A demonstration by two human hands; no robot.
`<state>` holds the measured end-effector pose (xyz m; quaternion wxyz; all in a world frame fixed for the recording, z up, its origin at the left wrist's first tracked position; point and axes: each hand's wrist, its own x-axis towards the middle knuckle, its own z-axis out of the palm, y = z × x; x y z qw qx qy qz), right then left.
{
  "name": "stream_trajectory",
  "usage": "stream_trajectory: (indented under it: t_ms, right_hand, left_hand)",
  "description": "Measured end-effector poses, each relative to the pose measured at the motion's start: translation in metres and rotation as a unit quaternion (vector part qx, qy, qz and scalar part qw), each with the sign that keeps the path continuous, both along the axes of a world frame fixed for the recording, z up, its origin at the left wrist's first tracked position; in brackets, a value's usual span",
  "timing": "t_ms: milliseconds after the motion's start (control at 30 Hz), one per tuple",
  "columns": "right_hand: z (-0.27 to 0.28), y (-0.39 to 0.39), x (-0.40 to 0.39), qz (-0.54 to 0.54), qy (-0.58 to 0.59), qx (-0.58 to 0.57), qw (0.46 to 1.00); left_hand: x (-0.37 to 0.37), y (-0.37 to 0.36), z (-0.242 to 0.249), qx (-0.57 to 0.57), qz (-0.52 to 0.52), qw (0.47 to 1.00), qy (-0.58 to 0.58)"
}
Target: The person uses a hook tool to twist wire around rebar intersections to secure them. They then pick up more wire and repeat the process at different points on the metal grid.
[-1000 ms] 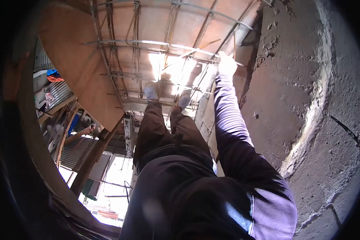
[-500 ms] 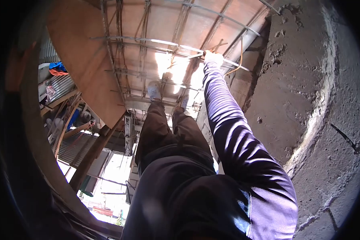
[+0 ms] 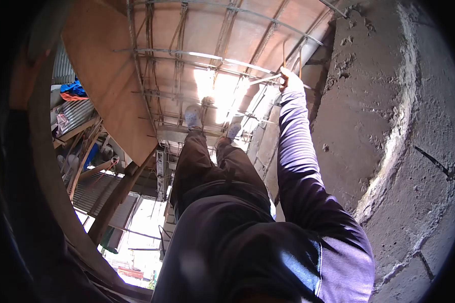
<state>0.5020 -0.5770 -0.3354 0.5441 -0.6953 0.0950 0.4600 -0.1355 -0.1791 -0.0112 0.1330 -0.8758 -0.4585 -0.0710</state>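
Note:
At the upper right, my right hand [image 3: 290,80] is closed on a thin pale rod [image 3: 265,79], which points left over the rebar grid [image 3: 197,53]. Thin brownish bent rods [image 3: 301,61] stand up just beyond this hand. A purple long sleeve [image 3: 298,136] covers the outstretched right arm. Along the dark left edge, what seems to be my left hand [image 3: 29,76] is raised above a dark sleeve; its fingers are too dark to make out. The rebar lies over reddish-brown panels [image 3: 162,33], with bright sunlight on part of them.
My feet, in light speckled shoes [image 3: 192,117], stand among the bars. A rough concrete wall [image 3: 364,121] fills the right side. To the left are a large plywood sheet [image 3: 103,70], a wooden post [image 3: 111,207], corrugated metal [image 3: 78,113] and blue cloth [image 3: 75,89].
My right hand has moved right and slightly down, away from the rebar crossing, with the pale rod in it. The bent rods beside it have shifted and stand more upright.

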Motion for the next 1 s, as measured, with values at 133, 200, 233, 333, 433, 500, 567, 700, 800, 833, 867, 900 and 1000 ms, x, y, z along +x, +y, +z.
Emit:
stream_trajectory:
  t_ms: [133, 200, 233, 333, 433, 500, 567, 700, 800, 833, 867, 900, 1000]
  right_hand:
    - [-0.031, 0.011, 0.008, -0.028, -0.041, 0.070, 0.996]
    - [-0.048, 0.013, 0.019, -0.007, -0.055, 0.081, 0.995]
    - [-0.052, 0.012, 0.021, 0.016, -0.070, 0.092, 0.993]
    - [-0.043, 0.013, 0.016, 0.001, -0.042, 0.069, 0.997]
    - [-0.064, 0.007, 0.025, -0.021, -0.002, 0.078, 0.997]
    - [-0.101, 0.002, 0.041, 0.080, 0.039, 0.117, 0.989]
    - [-0.128, 0.003, 0.045, 0.072, 0.019, 0.121, 0.990]
    - [-0.077, 0.015, 0.008, 0.059, -0.032, 0.010, 0.998]
    - [-0.073, 0.019, 0.004, 0.106, -0.127, -0.052, 0.985]
    - [-0.076, 0.020, 0.004, 0.088, -0.140, -0.028, 0.986]
    - [-0.080, 0.020, 0.004, 0.069, -0.153, -0.003, 0.986]
    - [-0.084, 0.022, 0.005, 0.070, -0.152, -0.003, 0.986]
    - [-0.078, 0.020, 0.003, 0.229, -0.356, -0.152, 0.893]
  left_hand:
    - [-0.002, 0.003, -0.004, 0.029, -0.027, 0.999, -0.011]
    - [0.000, 0.001, -0.002, 0.038, -0.035, 0.999, 0.013]
    - [-0.007, 0.005, -0.006, 0.037, -0.035, 0.999, 0.014]
    - [-0.019, 0.006, -0.009, 0.041, -0.028, 0.999, 0.004]
    - [-0.028, 0.013, -0.013, 0.036, -0.024, 0.999, 0.012]
    - [-0.030, 0.017, -0.014, 0.065, -0.012, 0.997, 0.033]
    - [-0.029, 0.016, -0.013, 0.047, -0.003, 0.998, 0.031]
    - [-0.006, -0.006, -0.004, 0.042, 0.000, 0.999, 0.004]
    - [-0.011, -0.002, -0.003, -0.004, -0.003, 1.000, 0.006]
    - [-0.014, 0.000, -0.003, -0.004, -0.002, 1.000, 0.007]
    - [-0.015, 0.001, -0.003, 0.002, 0.001, 1.000, 0.016]
    - [-0.015, 0.003, -0.003, 0.009, 0.004, 1.000, 0.025]
    - [-0.018, 0.005, -0.007, 0.031, -0.028, 0.994, 0.097]
